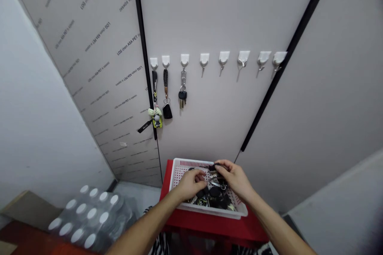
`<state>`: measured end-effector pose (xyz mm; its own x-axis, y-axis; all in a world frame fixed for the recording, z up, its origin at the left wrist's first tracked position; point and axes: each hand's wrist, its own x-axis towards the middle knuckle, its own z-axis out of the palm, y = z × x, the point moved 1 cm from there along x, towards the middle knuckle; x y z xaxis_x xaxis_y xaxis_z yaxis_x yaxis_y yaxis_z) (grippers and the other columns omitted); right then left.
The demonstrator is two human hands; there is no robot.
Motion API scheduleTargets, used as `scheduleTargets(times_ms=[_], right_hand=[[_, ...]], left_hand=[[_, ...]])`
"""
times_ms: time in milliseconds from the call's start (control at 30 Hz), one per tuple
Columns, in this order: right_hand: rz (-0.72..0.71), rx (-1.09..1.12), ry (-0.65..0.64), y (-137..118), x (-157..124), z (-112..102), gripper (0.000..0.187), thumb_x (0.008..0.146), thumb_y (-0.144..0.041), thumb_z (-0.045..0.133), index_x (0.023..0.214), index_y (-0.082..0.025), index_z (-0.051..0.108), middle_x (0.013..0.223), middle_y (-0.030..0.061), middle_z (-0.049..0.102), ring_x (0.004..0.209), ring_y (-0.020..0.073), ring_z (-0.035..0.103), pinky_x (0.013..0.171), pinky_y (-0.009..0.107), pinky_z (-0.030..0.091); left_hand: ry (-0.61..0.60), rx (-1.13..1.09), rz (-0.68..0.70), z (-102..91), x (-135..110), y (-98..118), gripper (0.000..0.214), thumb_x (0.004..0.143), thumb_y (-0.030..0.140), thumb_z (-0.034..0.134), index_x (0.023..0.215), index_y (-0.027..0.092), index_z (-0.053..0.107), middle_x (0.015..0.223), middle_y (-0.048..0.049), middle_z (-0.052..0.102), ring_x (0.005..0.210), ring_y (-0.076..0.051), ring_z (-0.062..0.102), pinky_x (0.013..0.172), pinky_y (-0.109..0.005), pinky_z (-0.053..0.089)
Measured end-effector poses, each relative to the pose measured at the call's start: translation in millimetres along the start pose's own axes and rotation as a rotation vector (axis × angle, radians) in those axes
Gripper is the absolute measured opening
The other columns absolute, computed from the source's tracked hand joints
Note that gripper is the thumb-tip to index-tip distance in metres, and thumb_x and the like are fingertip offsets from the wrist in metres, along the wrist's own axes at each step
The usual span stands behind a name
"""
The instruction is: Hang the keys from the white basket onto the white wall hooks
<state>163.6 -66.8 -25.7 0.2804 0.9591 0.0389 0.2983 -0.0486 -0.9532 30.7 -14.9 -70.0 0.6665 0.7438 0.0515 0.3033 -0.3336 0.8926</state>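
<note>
A white plastic basket (209, 210) holds a jumble of keys (214, 192), dark key fobs and rings. My left hand (190, 185) is over the basket's left part, fingers loosely curled and thumb apart from them; I see nothing held in it. At the basket's back right, my right hand (235, 178) has its thumb and fingers closed on a bunch of keys (213, 176) with a dark piece at the fingertips. Part of that bunch is hidden by the fingers.
The basket stands on a red stool (209, 226). On the wall panel is a row of white hooks (204, 59); the three leftmost carry a charm keychain (156, 118), a black fob (167, 110) and a key bunch (182, 96). Capped bottles (89, 217) are at lower left.
</note>
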Motion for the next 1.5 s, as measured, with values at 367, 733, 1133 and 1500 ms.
scheduleTargets(times_ms=[367, 733, 1133, 1500], right_hand=[[0.08, 0.249, -0.026, 2.7, -3.6, 28.6, 0.023, 0.073, -0.033, 0.02, 0.076, -0.02, 0.039, 0.065, 0.0046, 0.055, 0.059, 0.0155, 0.053, 0.049, 0.028, 0.04], [0.193, 0.622, -0.011, 11.8, -3.1, 26.4, 0.02, 0.064, -0.032, 0.043, 0.08, -0.02, 0.043, 0.074, 0.0037, 0.058, 0.068, 0.0165, 0.055, 0.05, 0.027, 0.042], [0.175, 0.396, -0.026, 6.2, 0.6, 15.4, 0.023, 0.053, -0.023, 0.051, 0.075, -0.017, 0.047, 0.049, -0.0066, 0.046, 0.043, 0.0057, 0.043, 0.045, 0.019, 0.034], [-0.014, -0.208, 0.022, 15.8, 9.5, -23.3, 0.021, 0.06, -0.028, 0.042, 0.075, -0.015, 0.049, 0.046, -0.0065, 0.037, 0.043, 0.0069, 0.036, 0.046, 0.02, 0.03]], left_hand=[[0.104, -0.637, -0.195, -1.1, 3.1, 13.0, 0.024, 0.056, 0.02, 0.053, 0.078, 0.011, 0.051, 0.06, 0.0016, 0.052, 0.044, -0.004, 0.044, 0.046, -0.017, 0.034], [0.265, -0.609, -0.187, -15.8, 6.6, 17.3, 0.009, 0.055, 0.017, 0.051, 0.062, 0.012, 0.048, 0.048, 0.0047, 0.049, 0.042, -0.004, 0.044, 0.046, -0.017, 0.034], [0.157, -0.53, -0.191, -15.7, 6.5, 11.5, 0.014, 0.058, 0.011, 0.043, 0.072, 0.012, 0.046, 0.049, 0.0053, 0.043, 0.043, -0.005, 0.043, 0.044, -0.016, 0.032], [0.078, 0.484, 0.004, 1.1, -1.0, -0.6, 0.024, 0.059, 0.013, 0.043, 0.081, 0.017, 0.051, 0.084, -0.0035, 0.051, 0.081, -0.014, 0.044, 0.072, -0.024, 0.033]])
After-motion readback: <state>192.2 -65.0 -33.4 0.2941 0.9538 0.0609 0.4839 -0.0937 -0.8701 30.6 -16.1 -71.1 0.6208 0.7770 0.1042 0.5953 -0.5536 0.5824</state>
